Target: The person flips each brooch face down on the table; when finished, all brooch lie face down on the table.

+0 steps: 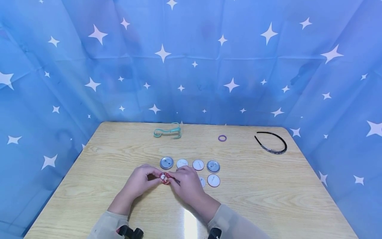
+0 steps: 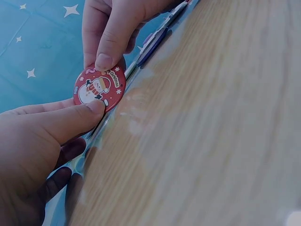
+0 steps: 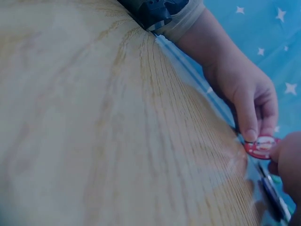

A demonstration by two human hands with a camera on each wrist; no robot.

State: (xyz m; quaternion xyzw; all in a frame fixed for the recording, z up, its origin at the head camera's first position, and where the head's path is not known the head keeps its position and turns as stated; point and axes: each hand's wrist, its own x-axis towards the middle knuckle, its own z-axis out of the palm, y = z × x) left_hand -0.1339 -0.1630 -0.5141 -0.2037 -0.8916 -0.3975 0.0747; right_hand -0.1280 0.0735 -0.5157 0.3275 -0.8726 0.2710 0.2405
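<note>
Both hands hold one round button badge (image 1: 164,178), red with a snowman picture on its face, above the near side of the badge group. The left hand (image 1: 138,182) pinches its left edge, thumb on the picture side. At the opposite edge the right hand (image 1: 188,186) grips it between thumb and fingers. In the left wrist view the printed face of the badge (image 2: 84,92) is turned to the camera. Behind the hands lie a silver-backed badge (image 1: 166,163), a white-backed badge (image 1: 198,165) and several more, backs up. The right hand partly covers some of them.
A teal looped strap-like item (image 1: 170,130) lies at the back of the wooden table (image 1: 268,199). A purple ring (image 1: 222,138) is right of it, and a black headband (image 1: 276,151) lies at the far right. Blue star-printed curtains (image 1: 197,39) enclose the back and sides.
</note>
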